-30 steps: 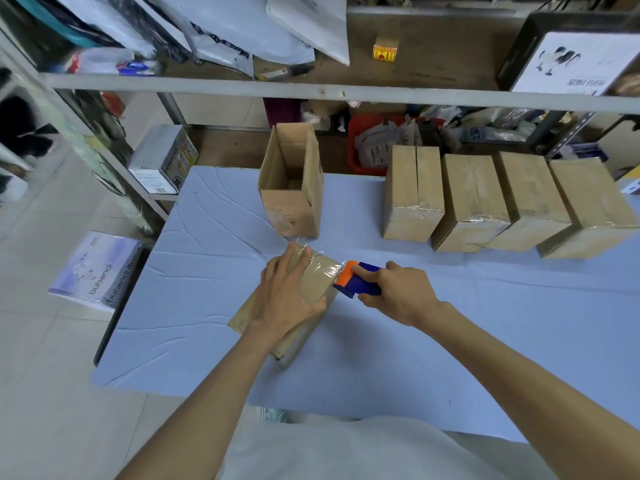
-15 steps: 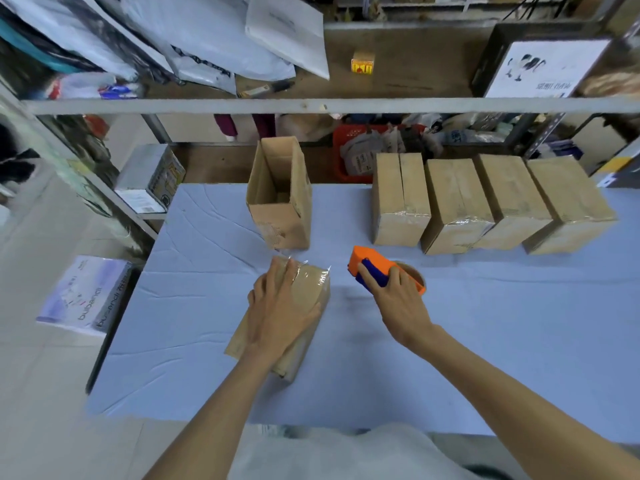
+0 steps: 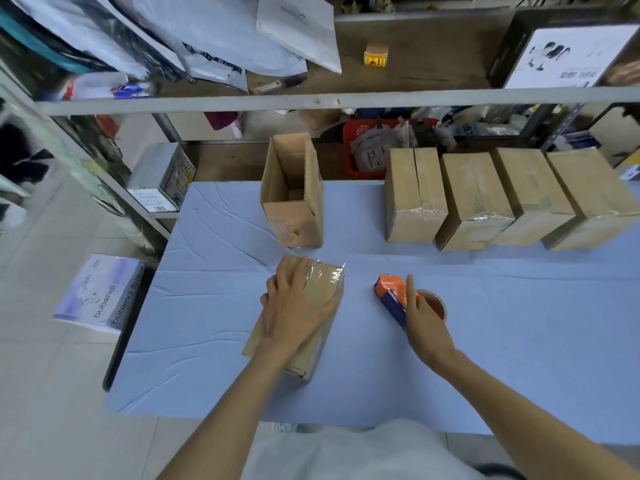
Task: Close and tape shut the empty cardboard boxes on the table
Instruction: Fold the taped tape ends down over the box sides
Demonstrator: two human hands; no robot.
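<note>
A closed cardboard box (image 3: 327, 282) with clear tape over its far end lies on the blue table (image 3: 519, 341). My left hand (image 3: 294, 306) rests flat on top of it, fingers spread. To its right my right hand (image 3: 424, 320) holds the orange and blue tape dispenser (image 3: 391, 292), which sits on the table clear of the box. An open box (image 3: 294, 192) stands upright behind the taped one. Several closed, taped boxes (image 3: 478, 199) stand in a row at the back right.
A metal shelf rail (image 3: 346, 98) crosses above the table's far edge, with mailer bags and a red basket (image 3: 367, 147) behind it. On the floor to the left lies a white carton (image 3: 100, 292). The table's left edge is near my left arm.
My right hand drew the tape dispenser away from the box's end to the right and lowered it onto the table. My left hand stayed on the box.
</note>
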